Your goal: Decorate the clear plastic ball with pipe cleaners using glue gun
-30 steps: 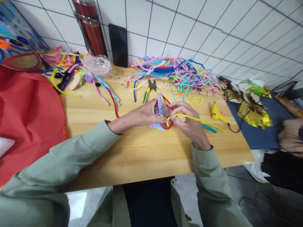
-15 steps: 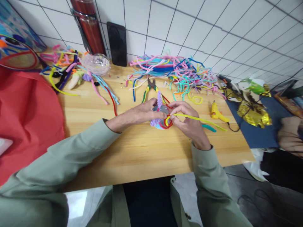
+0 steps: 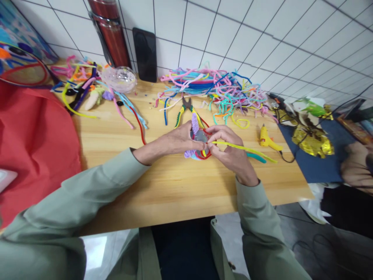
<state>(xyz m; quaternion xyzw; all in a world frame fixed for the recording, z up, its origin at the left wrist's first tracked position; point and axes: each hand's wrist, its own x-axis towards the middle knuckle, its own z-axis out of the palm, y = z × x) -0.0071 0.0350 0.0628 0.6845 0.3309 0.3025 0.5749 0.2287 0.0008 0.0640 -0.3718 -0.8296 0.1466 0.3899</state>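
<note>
My left hand (image 3: 177, 140) grips a small pipe-cleaner piece (image 3: 198, 144) of purple, red and blue strands around a clear round centre, held on the wooden table (image 3: 163, 182). My right hand (image 3: 230, 149) pinches a yellow pipe cleaner (image 3: 247, 149) at its near end, right against that piece. The yellow strand trails off to the right over the table. A teal pipe cleaner (image 3: 256, 157) lies just beyond my right hand.
A heap of coloured pipe cleaners (image 3: 212, 89) lies at the back, with pliers (image 3: 186, 109) in front. A yellow glue gun (image 3: 266, 140) lies at the right. Red cloth (image 3: 35, 136) covers the left. A red flask (image 3: 109, 31), a dark phone (image 3: 145, 54) and a clear dome (image 3: 119, 77) stand near the wall.
My right hand has worked the yellow strand's end closer into the piece; its loop is less visible. Both hands stay in nearly the same place.
</note>
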